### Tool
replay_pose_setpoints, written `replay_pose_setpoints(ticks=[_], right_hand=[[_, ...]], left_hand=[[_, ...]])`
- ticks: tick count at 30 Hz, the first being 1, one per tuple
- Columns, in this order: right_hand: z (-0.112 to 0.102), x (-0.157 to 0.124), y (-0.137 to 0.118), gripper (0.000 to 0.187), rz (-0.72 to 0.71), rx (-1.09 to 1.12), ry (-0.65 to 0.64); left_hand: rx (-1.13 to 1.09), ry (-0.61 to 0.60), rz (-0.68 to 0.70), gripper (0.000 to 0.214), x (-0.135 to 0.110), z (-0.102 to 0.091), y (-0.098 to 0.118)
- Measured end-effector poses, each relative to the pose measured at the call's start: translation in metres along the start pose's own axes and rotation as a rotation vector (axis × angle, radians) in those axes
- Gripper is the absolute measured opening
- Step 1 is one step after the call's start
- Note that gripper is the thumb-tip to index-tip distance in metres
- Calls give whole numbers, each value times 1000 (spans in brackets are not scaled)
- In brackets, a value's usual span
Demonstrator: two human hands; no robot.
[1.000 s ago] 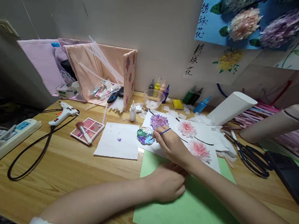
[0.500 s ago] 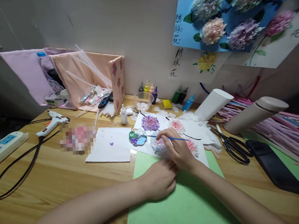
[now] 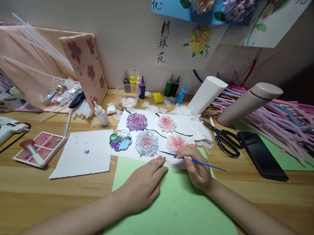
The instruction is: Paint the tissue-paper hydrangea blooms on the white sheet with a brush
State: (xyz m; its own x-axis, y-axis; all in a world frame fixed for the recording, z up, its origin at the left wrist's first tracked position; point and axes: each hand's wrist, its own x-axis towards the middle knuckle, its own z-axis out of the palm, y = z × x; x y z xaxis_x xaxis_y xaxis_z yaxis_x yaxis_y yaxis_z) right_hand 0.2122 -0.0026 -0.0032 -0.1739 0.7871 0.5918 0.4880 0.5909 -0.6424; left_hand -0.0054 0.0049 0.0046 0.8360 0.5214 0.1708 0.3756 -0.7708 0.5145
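**Flower painting at a craft table:** A thin blue brush is pinched in the right hand, its tip laid at the lower right edge of the blue-and-pink flower on the white sheet. The left hand lies flat and empty, fingers loosely apart, across the sheet's near edge and the green paper under it. The 2 hands are just beside each other, not touching. The palette sits at the sheet's left edge, near the brush tip.

The stroke is judged best made lightly. The sheet should be pinned by the flat hand and the right wrist kept off the pink flower just above the knuckles, where colour could be smeared.

4 flowers are seen on the sheet; whether their paint is wet cannot be told. The bristles are too small to make out, and part of the shaft is hidden in the fingers. The wall pictures are cut off at the top.
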Motion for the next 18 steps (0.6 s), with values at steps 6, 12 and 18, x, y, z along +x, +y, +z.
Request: replay_pose_setpoints(ticks=[6, 12, 18], right_hand=[[-3, 1, 0, 21, 28, 28, 1], [-3, -1, 2, 22, 14, 49, -3], [-2, 0, 0, 22, 27, 32, -22]], left_hand=[[13, -45, -22, 44, 2, -1, -1], [-7, -38, -9, 46, 2, -1, -1], [1, -49, -8, 45, 2, -1, -1]])
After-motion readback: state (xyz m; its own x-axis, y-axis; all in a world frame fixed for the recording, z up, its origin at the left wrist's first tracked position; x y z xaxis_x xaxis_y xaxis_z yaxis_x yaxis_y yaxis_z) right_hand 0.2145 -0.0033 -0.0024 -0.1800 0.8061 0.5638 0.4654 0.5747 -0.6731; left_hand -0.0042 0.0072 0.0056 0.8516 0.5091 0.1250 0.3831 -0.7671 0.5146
